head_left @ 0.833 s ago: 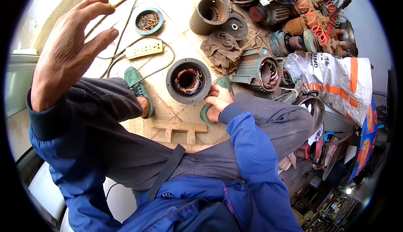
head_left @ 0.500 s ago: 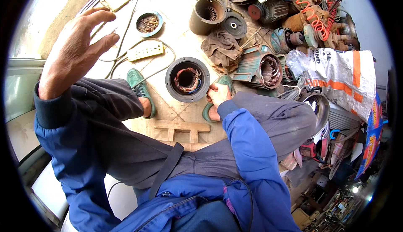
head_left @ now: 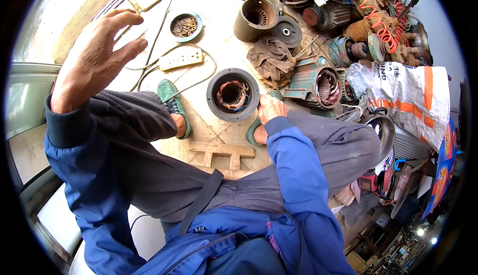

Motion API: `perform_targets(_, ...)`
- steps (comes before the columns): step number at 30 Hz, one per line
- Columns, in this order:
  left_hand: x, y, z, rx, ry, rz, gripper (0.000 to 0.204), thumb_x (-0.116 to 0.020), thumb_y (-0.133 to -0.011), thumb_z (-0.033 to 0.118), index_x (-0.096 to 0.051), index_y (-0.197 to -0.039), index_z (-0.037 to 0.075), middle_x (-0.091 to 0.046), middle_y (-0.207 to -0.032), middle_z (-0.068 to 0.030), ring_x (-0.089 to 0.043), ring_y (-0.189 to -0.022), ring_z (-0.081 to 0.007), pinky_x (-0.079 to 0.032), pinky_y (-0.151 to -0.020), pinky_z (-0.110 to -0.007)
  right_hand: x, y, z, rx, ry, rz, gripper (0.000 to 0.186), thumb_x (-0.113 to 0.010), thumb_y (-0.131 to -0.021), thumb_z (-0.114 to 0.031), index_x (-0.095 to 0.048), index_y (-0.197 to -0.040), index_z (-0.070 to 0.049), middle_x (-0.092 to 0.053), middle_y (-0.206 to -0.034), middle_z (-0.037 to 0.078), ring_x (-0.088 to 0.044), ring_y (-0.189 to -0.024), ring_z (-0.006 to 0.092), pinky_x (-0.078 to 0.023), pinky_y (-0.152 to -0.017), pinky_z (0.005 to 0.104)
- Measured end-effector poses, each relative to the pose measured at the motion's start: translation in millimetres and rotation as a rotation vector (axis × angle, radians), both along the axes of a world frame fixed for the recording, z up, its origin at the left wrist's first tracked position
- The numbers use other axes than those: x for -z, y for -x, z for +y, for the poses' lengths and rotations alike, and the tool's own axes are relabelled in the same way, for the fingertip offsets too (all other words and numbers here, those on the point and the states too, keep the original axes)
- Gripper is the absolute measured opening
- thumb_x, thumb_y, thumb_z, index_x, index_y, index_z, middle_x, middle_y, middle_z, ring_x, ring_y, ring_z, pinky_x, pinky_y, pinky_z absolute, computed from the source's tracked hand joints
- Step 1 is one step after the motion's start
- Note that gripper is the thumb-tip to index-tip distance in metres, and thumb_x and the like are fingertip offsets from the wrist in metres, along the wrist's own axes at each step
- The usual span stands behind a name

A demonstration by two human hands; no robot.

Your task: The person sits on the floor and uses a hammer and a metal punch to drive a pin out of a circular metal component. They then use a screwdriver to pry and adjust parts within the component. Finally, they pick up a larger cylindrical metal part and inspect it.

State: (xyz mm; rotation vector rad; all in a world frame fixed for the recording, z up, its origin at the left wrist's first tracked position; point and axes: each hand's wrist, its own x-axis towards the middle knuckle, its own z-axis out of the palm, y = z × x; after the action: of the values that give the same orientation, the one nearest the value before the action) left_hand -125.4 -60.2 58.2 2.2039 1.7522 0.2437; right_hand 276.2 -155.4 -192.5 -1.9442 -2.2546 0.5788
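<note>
Between my feet stands a dark round motor housing (head_left: 213,100), its open end facing up. Inside it sits a stator with reddish-copper windings (head_left: 223,95), and a bit of blue wire shows at their edge. My right hand (head_left: 271,108) is closed at the housing's lower right rim, with its fingertips partly hidden. Raised at the left, my left hand (head_left: 94,58) holds nothing, its thumb and fingers apart. A wooden stand (head_left: 221,150) lies on the floor just nearer to me than the housing.
Beyond the housing are a power strip (head_left: 180,59), a blue-rimmed bowl of bolts (head_left: 195,35), a grey cylindrical housing (head_left: 244,27), a round end cover (head_left: 294,35) and a brown rag (head_left: 271,61). A green motor (head_left: 303,79) and a white sack (head_left: 403,93) crowd the right.
The whole view has shifted a little, so the floor items appear farther right. My right hand stays at the housing's rim, and my left hand is still raised and open.
</note>
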Motion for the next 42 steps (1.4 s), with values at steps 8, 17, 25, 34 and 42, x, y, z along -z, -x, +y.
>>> perform_targets(8, -2.6, 3.4, -4.6, -0.009, 0.003, -0.043, 0.044, -0.073, -0.101, 0.035, -0.068, -0.131, 0.003, -0.059, -0.147, -0.0197, -0.056, -0.137, -0.0378, -0.047, -0.115, -0.05, -14.4, 6.1, -7.1, 0.062, 0.167, 0.031, 0.016, -0.067, -0.09, -0.016, -0.07, -0.094, -0.001, -0.072, -0.097, 0.026, -0.069, -0.092, 0.0487, -0.055, -0.081, 0.0566)
perform_targets(17, -0.8, 5.1, -5.0, 0.033, -0.016, -0.08, 0.045, -0.072, -0.1, 0.03, -0.066, -0.131, -0.001, -0.059, -0.146, -0.0216, -0.057, -0.135, -0.0391, -0.046, -0.115, -0.048, -36.0, -2.7, -7.1, 0.013, 0.275, 0.111, 0.022, -0.068, -0.092, -0.016, -0.073, -0.1, 0.003, -0.073, -0.089, 0.029, -0.073, -0.086, 0.0444, -0.058, -0.078, 0.0511)
perform_targets(25, -6.8, 0.5, -4.8, 0.028, 0.022, -0.058, 0.049, -0.072, -0.1, 0.035, -0.067, -0.132, -0.001, -0.06, -0.144, -0.0221, -0.058, -0.135, -0.0392, -0.046, -0.116, -0.049, -16.3, -29.1, -1.4, 0.432, 0.797, 0.759, 0.012, -0.069, -0.096, -0.006, -0.075, -0.1, 0.005, -0.074, -0.08, 0.01, -0.067, -0.063, 0.0108, -0.05, -0.054, 0.0272)
perform_targets(34, -8.9, -3.8, -6.8, 0.017, 0.011, -0.04, 0.044, -0.074, -0.099, 0.027, -0.065, -0.134, 0.001, -0.06, -0.144, -0.0201, -0.058, -0.134, -0.0375, -0.046, -0.115, -0.046, -23.3, -19.8, -10.0, 0.242, 0.399, 0.363, 0.023, -0.074, -0.085, -0.016, -0.079, -0.1, 0.0, -0.077, -0.089, 0.023, -0.077, -0.082, 0.0324, -0.06, -0.078, 0.0412)
perform_targets(42, -30.2, -14.5, -5.4, 0.044, 0.051, -0.035, 0.044, -0.075, -0.093, 0.023, -0.066, -0.129, -0.001, -0.062, -0.14, -0.0222, -0.059, -0.129, -0.0417, -0.047, -0.11, -0.046, -29.0, -10.1, -13.7, 0.372, 0.318, 0.197, 0.023, -0.078, -0.088, -0.026, -0.08, -0.097, -0.005, -0.077, -0.091, 0.021, -0.074, -0.089, 0.0413, -0.058, -0.083, 0.0499)
